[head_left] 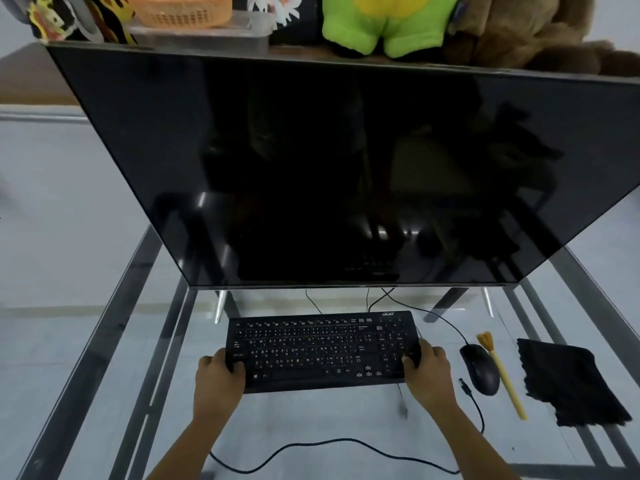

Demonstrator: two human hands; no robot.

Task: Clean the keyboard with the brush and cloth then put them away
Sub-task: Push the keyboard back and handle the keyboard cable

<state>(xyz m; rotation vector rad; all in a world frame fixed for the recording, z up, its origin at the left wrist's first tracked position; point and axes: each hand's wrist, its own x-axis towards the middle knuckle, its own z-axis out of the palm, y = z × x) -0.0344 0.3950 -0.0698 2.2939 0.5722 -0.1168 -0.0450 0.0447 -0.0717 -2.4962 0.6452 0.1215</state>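
Observation:
A black keyboard (322, 351) lies flat on the glass desk in front of the monitor. My left hand (218, 375) grips its left end and my right hand (427, 370) grips its right end, thumbs on top. A yellow brush (504, 379) with orange bristles lies to the right of the mouse, bristles pointing away from me. A black cloth (568, 382) lies spread out further right, near the desk's right side. Neither hand touches the brush or the cloth.
A large dark monitor (329, 168) stands close behind the keyboard. A black mouse (479, 368) sits between keyboard and brush. A loose black cable (311, 445) with its plug curls across the glass desk (104, 375) near me. Plush toys and an orange basket (180, 10) sit behind the monitor.

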